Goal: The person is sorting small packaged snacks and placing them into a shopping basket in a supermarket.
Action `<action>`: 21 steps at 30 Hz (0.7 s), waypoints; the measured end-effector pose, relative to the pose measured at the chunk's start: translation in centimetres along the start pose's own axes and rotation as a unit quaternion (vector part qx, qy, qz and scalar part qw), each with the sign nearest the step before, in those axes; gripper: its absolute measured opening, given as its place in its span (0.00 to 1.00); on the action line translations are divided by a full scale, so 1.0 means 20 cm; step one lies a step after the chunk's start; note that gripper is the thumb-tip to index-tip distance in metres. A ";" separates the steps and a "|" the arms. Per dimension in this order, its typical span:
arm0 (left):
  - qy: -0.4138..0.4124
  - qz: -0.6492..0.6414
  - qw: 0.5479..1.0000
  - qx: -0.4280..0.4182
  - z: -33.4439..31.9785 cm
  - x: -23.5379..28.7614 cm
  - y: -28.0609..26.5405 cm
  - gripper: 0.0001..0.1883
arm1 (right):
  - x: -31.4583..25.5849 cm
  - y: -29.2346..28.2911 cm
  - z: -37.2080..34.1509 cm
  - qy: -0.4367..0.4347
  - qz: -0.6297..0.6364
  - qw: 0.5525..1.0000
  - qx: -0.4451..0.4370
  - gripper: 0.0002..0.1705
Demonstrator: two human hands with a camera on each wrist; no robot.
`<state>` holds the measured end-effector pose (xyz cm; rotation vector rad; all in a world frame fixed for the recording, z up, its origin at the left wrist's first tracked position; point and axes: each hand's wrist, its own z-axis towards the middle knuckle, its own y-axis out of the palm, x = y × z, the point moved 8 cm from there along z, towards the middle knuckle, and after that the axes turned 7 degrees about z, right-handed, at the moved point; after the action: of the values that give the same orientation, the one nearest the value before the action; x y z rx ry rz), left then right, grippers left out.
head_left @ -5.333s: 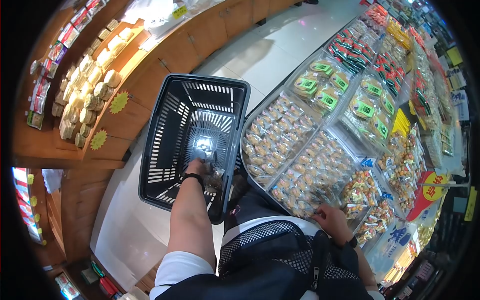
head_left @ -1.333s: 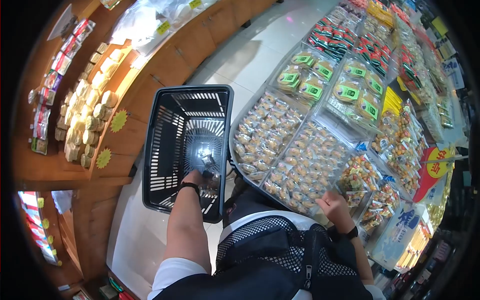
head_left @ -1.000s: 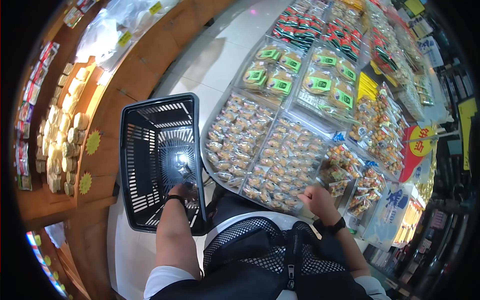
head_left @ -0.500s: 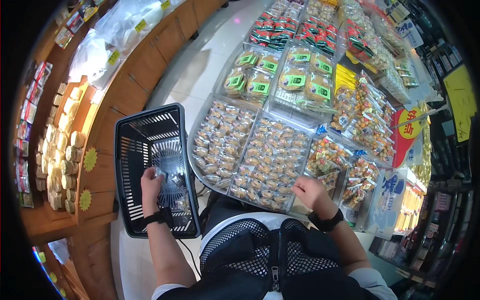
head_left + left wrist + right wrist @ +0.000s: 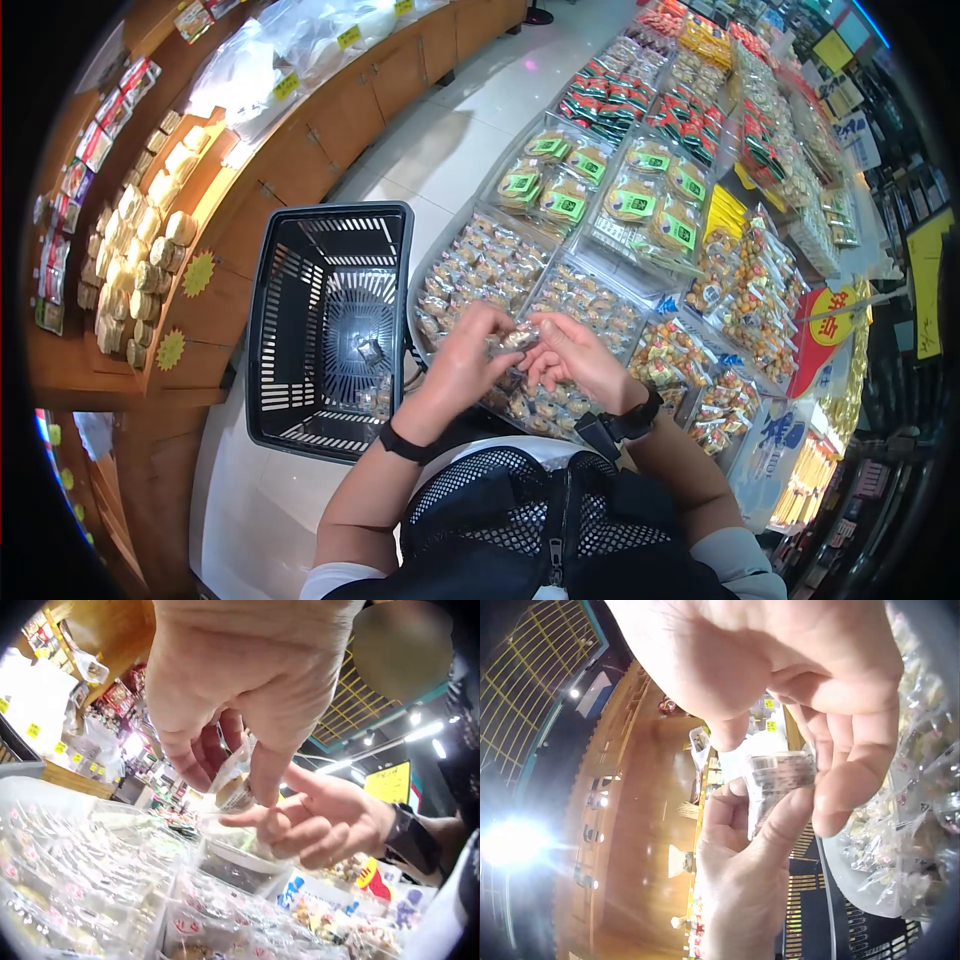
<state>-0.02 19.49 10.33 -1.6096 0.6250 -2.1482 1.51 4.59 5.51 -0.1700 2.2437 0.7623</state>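
Packet (image 5: 520, 338) of clear film, small and crinkled, sits up at chest front over the display, pinched between the thumb and fingers of the left hand (image 5: 455, 365). It pokes out past those fingertips, on the side facing the right hand (image 5: 580, 358), so it lies between the two hands, with the left one owning the grip. Seen from the left wrist, the loose film slants up into the pinch and the rounder, printed part hangs below. Which way its long axis runs, I couldn't swear to.

The right hand is right alongside, fingers loosely bent and apart, the thumb well off the other fingertips. It has no clear hold of its own; whether a fingertip brushes the wrapper, I can't tell from here.

Just beneath the pair is a shallow clear tray (image 5: 859, 889) of small wrapped pieces (image 5: 487, 262), rows of them, with green-labelled packs (image 5: 562, 203) farther along the counter. Off to the person's left, next to the tray, a black basket (image 5: 290, 270) gapes open, a few clear packets (image 5: 372, 393) down in its near corner. Of the two, the left hand is nearer that basket; the right is nearer the bright mixed bags (image 5: 750, 300) and the red sign (image 5: 825, 330).
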 end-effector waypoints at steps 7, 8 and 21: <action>0.004 -0.059 0.990 -0.130 0.08 -0.02 0.11 0.25 | -0.01 -0.16 0.07 0.002 0.056 0.998 0.029 0.28; 0.003 -0.061 0.989 -0.133 0.10 -0.04 0.12 0.25 | -0.02 -0.18 0.07 -0.009 0.062 0.997 0.042 0.28; 0.046 0.196 0.974 -0.099 0.38 -0.49 0.34 0.14 | -0.26 -0.44 0.31 -0.080 -0.098 0.974 0.187 0.29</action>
<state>10.23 18.26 0.53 -1.3429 1.1153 -1.9200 12.00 0.44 1.60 -0.1396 2.1334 0.2303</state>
